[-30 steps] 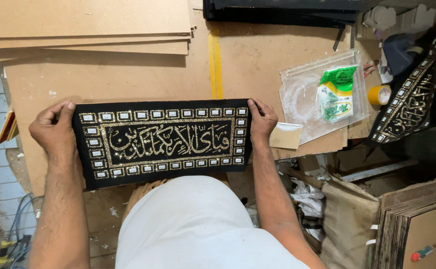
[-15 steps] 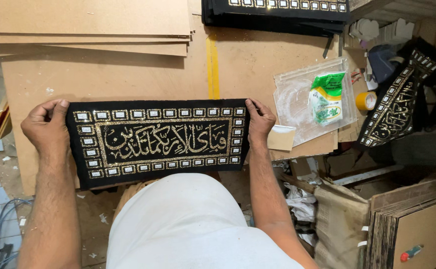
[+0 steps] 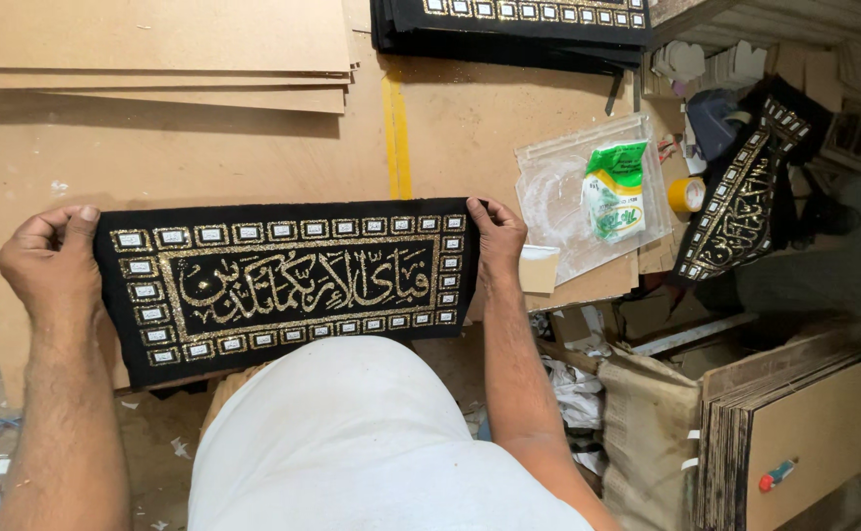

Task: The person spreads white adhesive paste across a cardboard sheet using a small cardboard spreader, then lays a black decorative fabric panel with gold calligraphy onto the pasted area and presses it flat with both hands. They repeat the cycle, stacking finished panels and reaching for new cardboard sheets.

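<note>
A long black cloth panel [image 3: 288, 285], worked with gold script and a border of small gold-framed squares, is being held flat and stretched across the brown board surface [image 3: 254, 157], just in front of the person's white-clad body. Its left end is being gripped by the left hand [image 3: 49, 264], with the fingers curled around the edge and the thumb lying on top of the cloth. Its right end is being pinched by the right hand [image 3: 497, 238], the fingers being bent closely over the upper right corner. Both hands are thus being kept closed on the panel, one at each short side. Behind the panel, a stack of thin brown boards [image 3: 155, 49] is lying at the far left, and a yellow stripe [image 3: 396, 138] is running across the surface. More black and gold panels [image 3: 519, 20] are being kept at the far edge. To the right, a clear plastic bag [image 3: 573, 197] with a green and white packet [image 3: 614, 192] is lying near a roll of yellow tape [image 3: 686, 194], and another black panel [image 3: 740, 202] is hanging slanted beside them.
</note>
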